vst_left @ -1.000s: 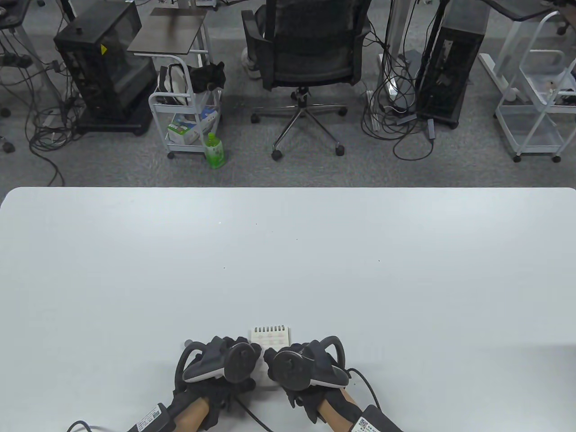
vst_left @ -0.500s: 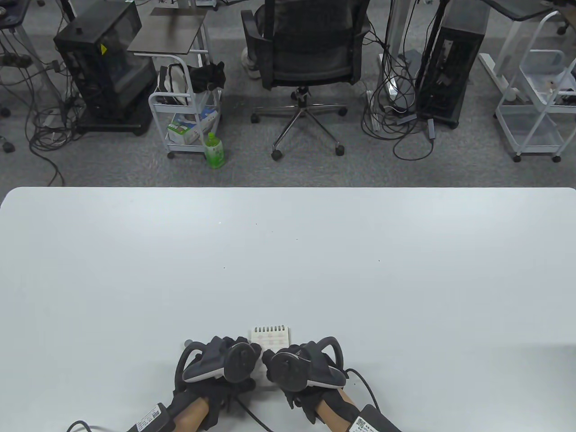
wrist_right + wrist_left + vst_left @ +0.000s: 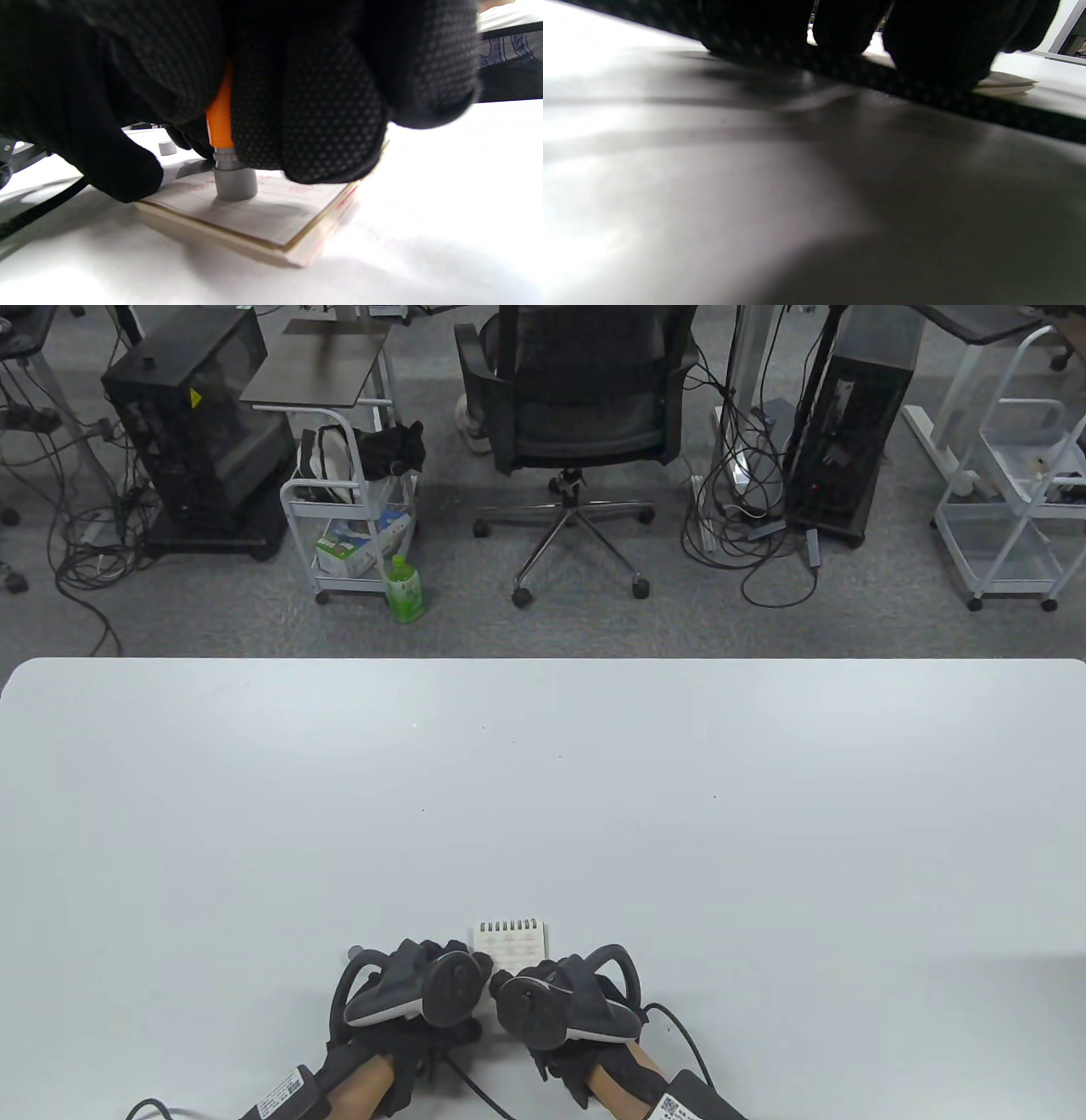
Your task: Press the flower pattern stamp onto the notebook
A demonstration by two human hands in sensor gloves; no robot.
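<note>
Pinching the upright stamp (image 3: 225, 169), the right hand (image 3: 271, 84) is pressing it onto the notebook (image 3: 263, 220) directly beneath the grip.

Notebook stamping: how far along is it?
Done: the notebook page already carries rows of faint pink prints. In hand: the right hand grips the orange-and-grey stamp, its grey base pressed flat on the page; the left hand rests at the notebook's left edge. Left: lift the stamp off and check the new print.
</note>
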